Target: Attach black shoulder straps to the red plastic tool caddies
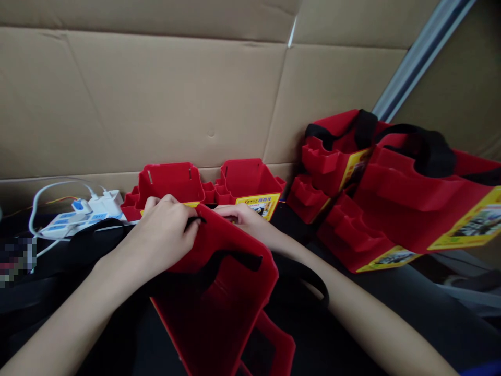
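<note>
A red plastic box (pixel 235 292) lies tilted in front of me, its inside facing up towards me. A black strap (pixel 227 256) passes through a slot in its wall, and a loop of black webbing hangs at its right side. My left hand (pixel 166 227) is closed at the box's upper left edge, pinching the black strap end at a slot there. Behind that same wall is my right hand (pixel 248 216), its fingers curled and partly hidden by the box, so what they hold cannot be made out.
Two red boxes (pixel 170 180) stand against the cardboard wall (pixel 176 99). To the right are several stacked red boxes (pixel 407 193) with black straps (pixel 434 151) and yellow labels. A white power strip (pixel 74 222) with plugs and cables lies at left on the black tabletop (pixel 391 297).
</note>
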### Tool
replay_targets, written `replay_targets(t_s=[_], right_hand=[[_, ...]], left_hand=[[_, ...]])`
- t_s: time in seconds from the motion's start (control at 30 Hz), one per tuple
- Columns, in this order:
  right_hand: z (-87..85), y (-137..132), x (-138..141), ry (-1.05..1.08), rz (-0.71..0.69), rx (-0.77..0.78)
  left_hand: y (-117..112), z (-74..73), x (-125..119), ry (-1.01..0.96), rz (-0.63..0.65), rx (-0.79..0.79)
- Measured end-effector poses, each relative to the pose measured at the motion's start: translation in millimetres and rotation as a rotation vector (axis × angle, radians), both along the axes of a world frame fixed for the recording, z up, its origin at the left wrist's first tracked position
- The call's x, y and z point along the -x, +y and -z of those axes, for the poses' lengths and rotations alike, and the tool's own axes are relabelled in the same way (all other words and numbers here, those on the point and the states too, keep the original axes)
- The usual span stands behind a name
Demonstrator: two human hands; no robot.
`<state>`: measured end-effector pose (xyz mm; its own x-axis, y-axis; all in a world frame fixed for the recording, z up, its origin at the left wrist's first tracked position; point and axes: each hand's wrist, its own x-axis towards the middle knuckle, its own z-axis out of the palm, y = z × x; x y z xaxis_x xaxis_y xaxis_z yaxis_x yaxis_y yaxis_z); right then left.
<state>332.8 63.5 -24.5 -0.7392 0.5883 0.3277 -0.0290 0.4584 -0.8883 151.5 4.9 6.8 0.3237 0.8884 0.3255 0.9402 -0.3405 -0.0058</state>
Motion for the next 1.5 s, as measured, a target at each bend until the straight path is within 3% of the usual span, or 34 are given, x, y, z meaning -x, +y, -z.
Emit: replay_targets(t_s=[0.17,0.4,0.73,0.97,1.13,1.3,1.5], right_hand=[[-1.7,0.9,0.1,-0.039,0.019,-0.044],[-1.5,-1.9,-0.4,-0.065,0.010,-0.067],[3.1,-0.8,0.6,-0.010,0.003,-0.003],[-0.4,-1.6,0.1,-0.048,0.013,-0.052],[0.3,-1.0,-0.3,-0.077,0.009,-0.080],[1.5,-1.5,0.1,-0.064,0.006,-0.064],[-0.2,-2.6,1.2,-0.050,-0.004,-0.002]], left_hand=[[-2.7,-0.7,-2.2,0.053,0.050,0.054],[-12.0,-3.5,-9.2,0.135,-0.145,-0.168],[-7.5,2.5,-10.9,0.123,-0.169,-0.147],[-0.2,7.4,-0.3,0.063,-0.058,-0.069],[5.2,4.8,6.0,0.032,-0.058,-0.046],[2.2,4.9,-2.6,0.013,-0.061,-0.044],[-0.6,6.0,-3.1,0.019,-0.126,-0.182]])
